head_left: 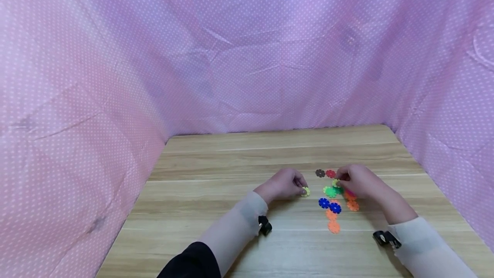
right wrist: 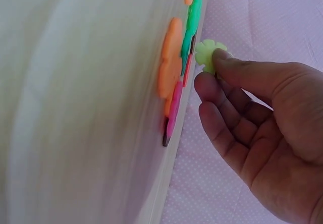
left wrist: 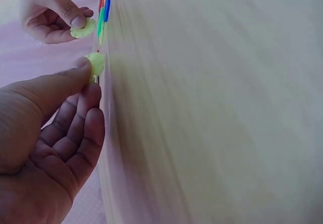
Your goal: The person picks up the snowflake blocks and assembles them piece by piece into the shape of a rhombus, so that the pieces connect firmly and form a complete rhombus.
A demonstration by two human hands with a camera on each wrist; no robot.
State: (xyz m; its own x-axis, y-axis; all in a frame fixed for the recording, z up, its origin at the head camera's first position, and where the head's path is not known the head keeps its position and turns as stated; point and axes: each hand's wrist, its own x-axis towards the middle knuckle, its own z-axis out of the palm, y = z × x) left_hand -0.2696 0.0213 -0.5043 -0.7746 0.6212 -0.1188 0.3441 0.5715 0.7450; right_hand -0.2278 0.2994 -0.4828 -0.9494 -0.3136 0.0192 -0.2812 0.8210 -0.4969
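My left hand (head_left: pixel 284 183) pinches a yellow-green notched disc (head_left: pixel 306 191) between thumb and fingertips, left of the loose discs. In the left wrist view the disc (left wrist: pixel 96 65) stands partly behind the thumb. My right hand (head_left: pixel 360 180) pinches another yellow-green disc (head_left: pixel 335 182) just above the green discs (head_left: pixel 330 191); in the right wrist view that disc (right wrist: pixel 208 55) is held up between thumb and forefinger. The two held discs are apart. Partly beneath my right hand lie a pink disc (head_left: pixel 350 193) and an orange disc (head_left: pixel 353 205).
A brown disc (head_left: pixel 320 173) and a red disc (head_left: pixel 330 173) lie beyond the green ones. Nearer me are blue discs (head_left: pixel 324 203) and orange discs (head_left: pixel 333 227). The wooden table (head_left: pixel 231 158) is bordered by pink dotted cloth (head_left: pixel 247 55).
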